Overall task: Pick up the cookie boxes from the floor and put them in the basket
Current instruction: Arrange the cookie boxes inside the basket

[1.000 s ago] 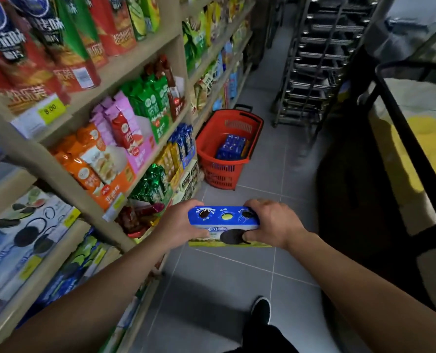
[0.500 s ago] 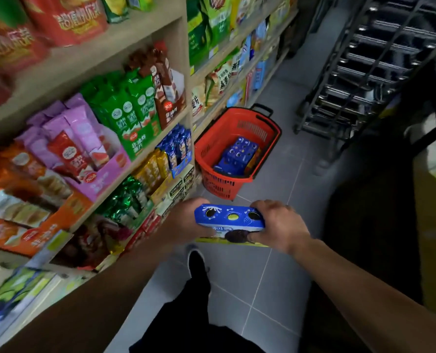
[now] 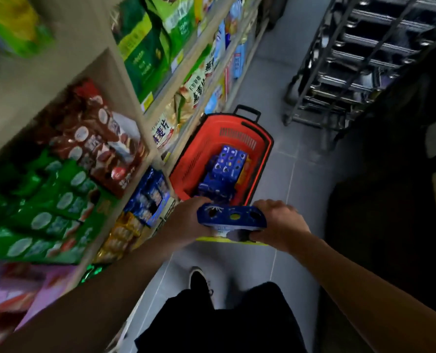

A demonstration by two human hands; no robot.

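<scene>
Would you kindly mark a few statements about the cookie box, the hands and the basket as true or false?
1. Both hands, left hand and right hand, hold one blue cookie box. True.
2. The red basket is empty. False: blue boxes already lie inside it.
3. The basket stands on the floor beside the shelves. True.
4. The held box already rests inside the basket. False: it is in the hands, on the near side of the basket.
5. A black metal rack stands across the aisle. True.
</scene>
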